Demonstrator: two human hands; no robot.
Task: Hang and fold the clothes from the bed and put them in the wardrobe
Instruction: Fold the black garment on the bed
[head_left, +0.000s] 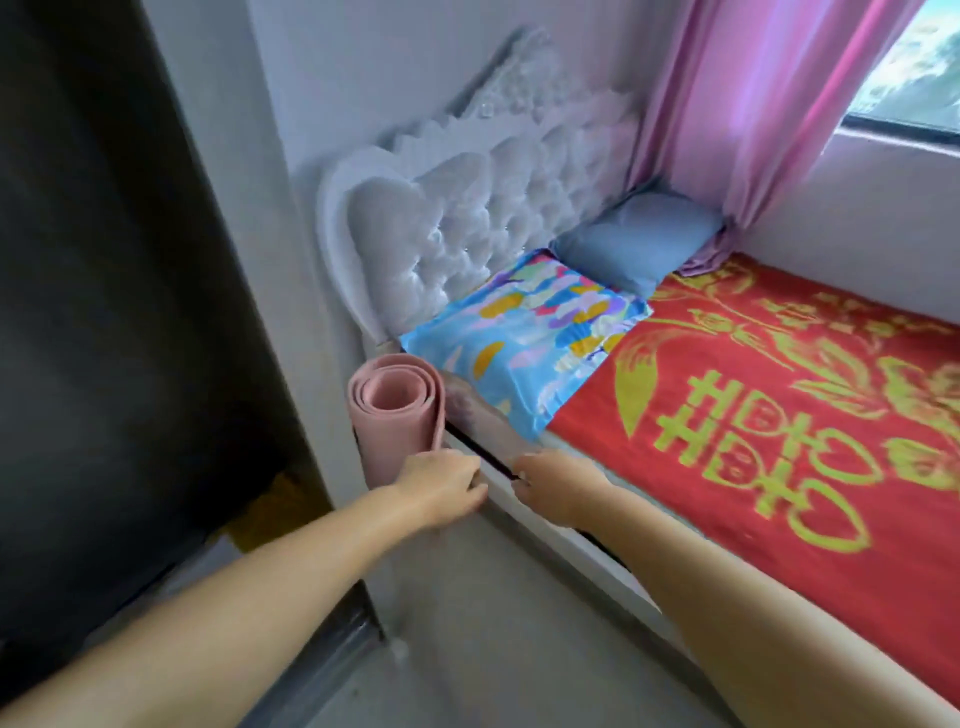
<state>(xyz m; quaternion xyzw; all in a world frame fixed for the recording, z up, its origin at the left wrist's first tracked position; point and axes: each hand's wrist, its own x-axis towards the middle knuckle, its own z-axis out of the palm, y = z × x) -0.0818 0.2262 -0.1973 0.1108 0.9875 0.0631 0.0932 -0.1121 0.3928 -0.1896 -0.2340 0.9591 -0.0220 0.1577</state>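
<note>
The bed (779, 415) has a red cover with gold patterns, a colourful blue pillow (524, 338) and a plain blue pillow (639, 241). My left hand (441, 486) and my right hand (558, 486) both reach to the bed's near side rail (550, 525), close together. A thin black strip (480, 451) runs along the rail between them. My right hand's curled fingers meet its end. My left hand's fingers curl at the rail beside a rolled pink mat (397, 415). Whether either hand grips anything is unclear.
The pink mat stands upright between the bed and the wall corner. A white tufted headboard (467, 223) backs the pillows. A tall dark panel (104, 312) fills the left side. Pink curtains (753, 104) hang by the window. Grey floor lies below my arms.
</note>
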